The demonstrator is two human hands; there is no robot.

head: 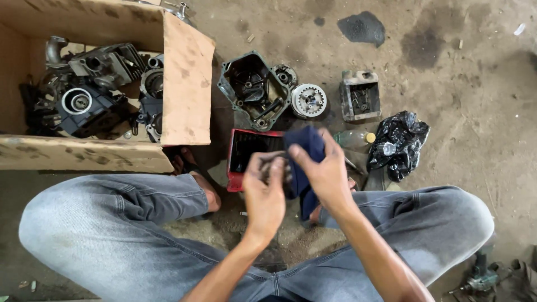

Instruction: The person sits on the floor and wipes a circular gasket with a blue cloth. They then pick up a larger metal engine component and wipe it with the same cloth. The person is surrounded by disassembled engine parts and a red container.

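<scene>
Both hands' fingers pinch a dark blue cloth (pixel 302 159), hanging lengthwise top to bottom.

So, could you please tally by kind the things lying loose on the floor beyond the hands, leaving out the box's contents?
Engine covers: 1
Toothed round parts: 1
Small square metal casings: 1
Red trays: 1
Clear bottles: 1
Black plastic bags: 1
Total: 6
</scene>
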